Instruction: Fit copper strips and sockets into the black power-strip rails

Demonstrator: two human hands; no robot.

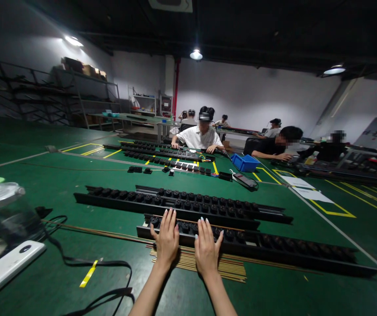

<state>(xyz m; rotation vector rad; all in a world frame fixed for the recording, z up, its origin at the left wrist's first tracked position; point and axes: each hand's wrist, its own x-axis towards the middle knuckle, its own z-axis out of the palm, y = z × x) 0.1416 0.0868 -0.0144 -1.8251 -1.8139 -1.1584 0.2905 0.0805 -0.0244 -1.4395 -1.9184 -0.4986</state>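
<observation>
My left hand (pixel 166 239) lies flat, fingers stretched out, across the left part of a long black channel (pixel 290 256) filled with round black parts. Beside it, my right hand (pixel 207 245) rests in the same way on that channel, fingers extended. Neither hand grips anything that I can see. A thin brass-coloured rod (pixel 231 227) runs along the channel near my fingertips. Under my wrists, a bundle of thin brass-coloured rods (pixel 231 271) lies on the green table. Just beyond my fingertips stand more black channels (pixel 116 202) with similar round parts in rows.
At the left are a clear plastic jar (pixel 10 206), a white flat-handled object (pixel 10 267) and black cables (pixel 86 263). Farther back lie a blue bin (pixel 245 163), a black handheld device (pixel 245 181) and white paper sheets (pixel 311 194). A co-worker (pixel 198 137) sits across the table.
</observation>
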